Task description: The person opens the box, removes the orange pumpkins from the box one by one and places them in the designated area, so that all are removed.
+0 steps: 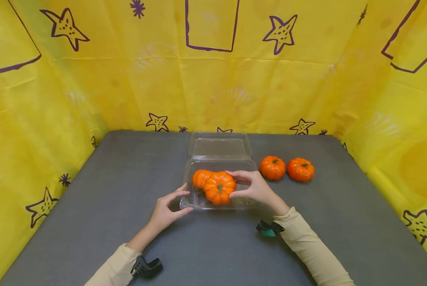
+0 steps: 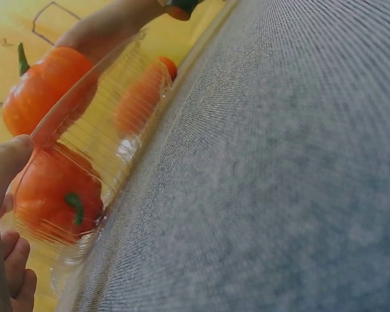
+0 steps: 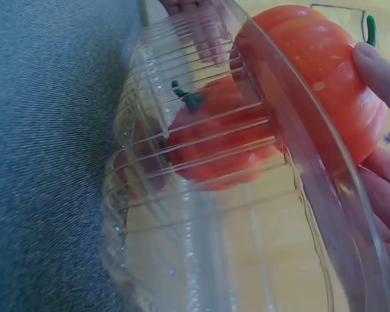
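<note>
A clear plastic container [image 1: 213, 207] lies with its lid [image 1: 218, 147] folded back. My right hand [image 1: 253, 186] grips an orange pumpkin [image 1: 220, 188] between thumb and fingers over the container; the right wrist view shows this pumpkin [image 3: 312, 71] above the rim. Another pumpkin [image 1: 201, 178] rests inside at the left, seen through the clear wall in the left wrist view as a pumpkin [image 2: 58, 195] with a green stem. My left hand [image 1: 165, 210] is at the container's left front corner, thumb and fingers spread around it, its thumb at the rim in the left wrist view.
Two more orange pumpkins [image 1: 272, 167] [image 1: 301, 169] sit side by side on the grey table [image 1: 92, 198], just right of the container. A yellow patterned cloth [image 1: 199, 87] hangs around the table's back and sides.
</note>
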A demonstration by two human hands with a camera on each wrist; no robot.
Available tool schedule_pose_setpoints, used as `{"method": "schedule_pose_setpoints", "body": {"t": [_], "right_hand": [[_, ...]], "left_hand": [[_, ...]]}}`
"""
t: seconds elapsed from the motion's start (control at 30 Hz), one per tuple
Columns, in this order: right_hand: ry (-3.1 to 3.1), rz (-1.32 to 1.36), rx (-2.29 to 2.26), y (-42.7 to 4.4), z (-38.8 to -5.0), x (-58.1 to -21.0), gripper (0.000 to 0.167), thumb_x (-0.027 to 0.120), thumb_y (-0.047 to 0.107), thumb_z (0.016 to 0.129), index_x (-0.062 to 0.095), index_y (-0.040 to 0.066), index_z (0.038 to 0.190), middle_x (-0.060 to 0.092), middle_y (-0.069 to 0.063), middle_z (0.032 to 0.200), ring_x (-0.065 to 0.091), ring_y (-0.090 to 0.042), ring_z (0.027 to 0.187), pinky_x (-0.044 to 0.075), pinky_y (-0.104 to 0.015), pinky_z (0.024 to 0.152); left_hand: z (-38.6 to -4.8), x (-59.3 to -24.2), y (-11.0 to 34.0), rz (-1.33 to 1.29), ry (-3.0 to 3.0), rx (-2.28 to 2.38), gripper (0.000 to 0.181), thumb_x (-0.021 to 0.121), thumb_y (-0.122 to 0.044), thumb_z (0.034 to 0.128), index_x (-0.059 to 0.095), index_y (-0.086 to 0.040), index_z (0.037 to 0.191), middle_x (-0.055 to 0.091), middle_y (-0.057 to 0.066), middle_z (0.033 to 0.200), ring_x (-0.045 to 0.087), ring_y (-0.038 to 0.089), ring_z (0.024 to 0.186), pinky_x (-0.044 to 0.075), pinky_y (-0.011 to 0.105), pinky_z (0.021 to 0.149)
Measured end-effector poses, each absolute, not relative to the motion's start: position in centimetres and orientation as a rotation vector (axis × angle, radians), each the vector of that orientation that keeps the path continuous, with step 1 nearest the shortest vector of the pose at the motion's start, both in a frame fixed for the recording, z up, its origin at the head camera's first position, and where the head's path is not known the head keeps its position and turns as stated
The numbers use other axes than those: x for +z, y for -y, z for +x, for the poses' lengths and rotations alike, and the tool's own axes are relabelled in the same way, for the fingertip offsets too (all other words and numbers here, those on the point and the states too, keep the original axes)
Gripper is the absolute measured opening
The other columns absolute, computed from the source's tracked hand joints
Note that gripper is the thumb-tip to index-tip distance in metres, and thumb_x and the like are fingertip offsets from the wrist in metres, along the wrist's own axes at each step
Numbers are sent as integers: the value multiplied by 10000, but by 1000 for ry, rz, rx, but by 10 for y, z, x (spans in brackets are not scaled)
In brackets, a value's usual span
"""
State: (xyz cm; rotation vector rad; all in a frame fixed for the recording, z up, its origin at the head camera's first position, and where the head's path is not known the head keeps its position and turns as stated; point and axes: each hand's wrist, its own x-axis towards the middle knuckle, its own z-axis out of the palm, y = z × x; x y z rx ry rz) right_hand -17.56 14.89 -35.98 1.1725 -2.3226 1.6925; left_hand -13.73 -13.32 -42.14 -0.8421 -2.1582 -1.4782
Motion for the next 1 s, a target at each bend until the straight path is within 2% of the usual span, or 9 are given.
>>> {"method": "schedule_pose_setpoints", "body": {"t": [0.47,0.67,0.73,0.9,1.0], "right_hand": [[2379,1080,1670,-161,-170,-362,509,766,-56,633,558,-134,1091,587,-227,1075,595,-279,932,468,-356,801],[2393,957,1867,-168,-170,-363,363,723,-128,653,533,-132,962,497,-301,1170,516,-370,1046,441,-396,835],[2379,934,1943,-170,-173,-368,333,706,-139,669,509,-119,937,496,-300,1171,521,-353,1045,444,-383,835],[2391,896,1990,-172,-175,-371,421,683,-145,693,496,-128,1070,517,-283,1138,530,-293,1025,453,-395,822],[2420,898,1938,-171,-173,-365,518,670,-153,700,461,-148,1174,496,-289,1170,500,-327,1053,441,-442,822]], "left_hand": [[-138,-422,133,-857,2135,-1464,422,786,73,576,626,48,965,538,284,1118,516,416,1016,352,187,910],[-138,-421,132,-849,2146,-1464,419,789,65,578,623,48,962,540,277,1121,512,407,1029,350,195,916],[-138,-421,131,-852,2144,-1466,416,788,67,579,620,57,960,539,279,1122,511,408,1030,352,198,916],[-137,-421,132,-858,2139,-1474,418,784,79,578,618,60,961,533,292,1119,508,414,1031,356,201,913],[-137,-420,132,-858,2142,-1479,417,782,81,580,617,61,962,531,297,1118,507,411,1034,355,200,913]]}}
